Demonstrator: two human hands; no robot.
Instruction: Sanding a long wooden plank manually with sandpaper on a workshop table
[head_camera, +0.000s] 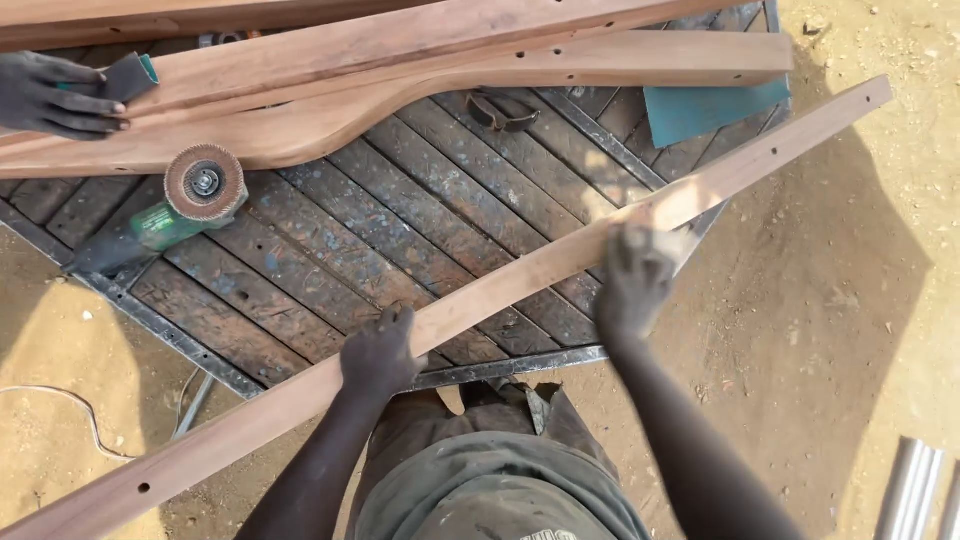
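Observation:
A long wooden rail (520, 278) with small drilled holes lies diagonally across the slatted workbench (330, 235), from lower left to upper right. My left hand (380, 352) presses down on the rail near its middle, fingers curled over its far edge. My right hand (636, 272) is blurred on the rail further right, closed on a pale piece that looks like sandpaper.
A green angle grinder (172, 212) with a flap disc lies on the bench at left. Curved wooden pieces (420, 72) lie across the back. Another person's hand (55, 95) holds a sanding block at upper left. Safety glasses (500, 110), a teal sheet (712, 108), sandy ground (830, 330) and metal tubes (915, 490) are around.

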